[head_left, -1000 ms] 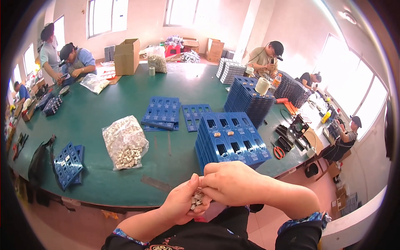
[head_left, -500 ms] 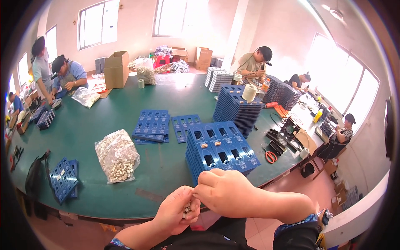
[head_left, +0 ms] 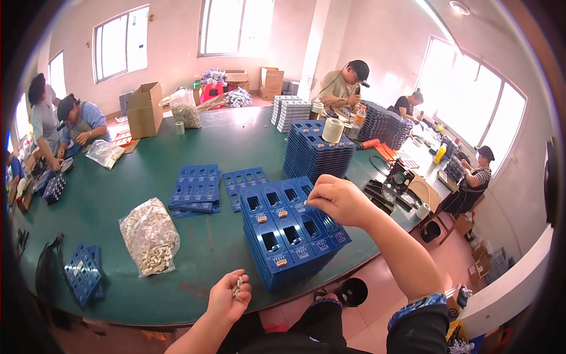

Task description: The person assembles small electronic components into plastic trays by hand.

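My left hand (head_left: 229,297) is curled loosely round several small cream connectors (head_left: 237,288), low in front of the table edge. My right hand (head_left: 341,199) reaches over a tall stack of blue circuit board panels (head_left: 302,255), thumb and forefinger pinched on one small connector (head_left: 307,203). That piece is held above the far row of the top panel; whether it touches the board is unclear. Connectors sit on the top panel: two along the far row, one of them a white connector (head_left: 262,219), and another connector (head_left: 282,262) near the front. My right hand covers the panel's far right part.
A clear bag of connectors (head_left: 154,236) lies left of the stack. Flat blue panels (head_left: 196,187) rest behind it. Farther back stands another panel stack (head_left: 316,154) with a white roll (head_left: 333,131) on top. A black tool tray (head_left: 383,194) lies at the right; co-workers sit around the table.
My right hand has left my left hand and moved up and right over the panel stack with a connector. My left hand has lowered and its fingers have loosened. The view has shifted slightly.
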A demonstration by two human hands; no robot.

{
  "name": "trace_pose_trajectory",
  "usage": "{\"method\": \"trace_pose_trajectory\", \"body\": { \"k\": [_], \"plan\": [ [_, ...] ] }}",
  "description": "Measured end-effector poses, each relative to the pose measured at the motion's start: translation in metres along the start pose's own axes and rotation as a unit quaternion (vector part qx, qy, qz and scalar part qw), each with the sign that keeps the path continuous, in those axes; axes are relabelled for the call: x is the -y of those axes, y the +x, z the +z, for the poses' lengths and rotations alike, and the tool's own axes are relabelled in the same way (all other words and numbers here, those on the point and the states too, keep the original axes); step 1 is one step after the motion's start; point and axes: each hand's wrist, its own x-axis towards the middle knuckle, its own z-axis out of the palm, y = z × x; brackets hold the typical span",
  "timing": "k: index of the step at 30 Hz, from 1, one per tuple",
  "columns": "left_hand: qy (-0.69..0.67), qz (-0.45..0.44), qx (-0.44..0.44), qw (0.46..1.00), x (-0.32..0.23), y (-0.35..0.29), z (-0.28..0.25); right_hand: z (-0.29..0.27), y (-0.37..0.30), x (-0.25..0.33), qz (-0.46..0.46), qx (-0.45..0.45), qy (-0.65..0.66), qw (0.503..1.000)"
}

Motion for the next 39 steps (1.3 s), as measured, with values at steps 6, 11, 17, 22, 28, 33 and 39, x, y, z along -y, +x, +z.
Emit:
{"method": "trace_pose_trajectory", "body": {
  "k": [6, 11, 17, 22, 28, 33, 39],
  "plan": [
    [0.041, 0.021, 0.061, 0.997, -0.009, -0.017, 0.016, 0.009, 0.005, -0.008, -0.027, 0.007, 0.027, 0.999],
    [0.052, 0.025, 0.077, 0.995, -0.011, -0.023, 0.019, 0.012, 0.006, -0.007, -0.044, 0.014, 0.010, 0.999],
    [0.054, 0.024, 0.071, 0.996, -0.014, -0.026, 0.024, 0.011, 0.005, -0.006, -0.061, 0.012, -0.044, 0.997],
    [0.059, 0.025, 0.078, 0.995, -0.014, -0.028, 0.023, 0.012, 0.005, -0.008, -0.083, 0.005, -0.073, 0.994],
    [0.070, 0.026, 0.088, 0.993, -0.015, -0.030, 0.021, 0.007, 0.009, -0.002, -0.135, 0.024, -0.158, 0.978],
    [0.073, 0.029, 0.087, 0.993, -0.015, -0.032, 0.023, 0.003, 0.006, 0.001, -0.120, 0.038, -0.145, 0.981],
    [0.073, 0.028, 0.104, 0.992, -0.019, -0.036, 0.022, 0.008, -0.001, 0.006, -0.140, 0.019, -0.131, 0.981]
  ]
}}
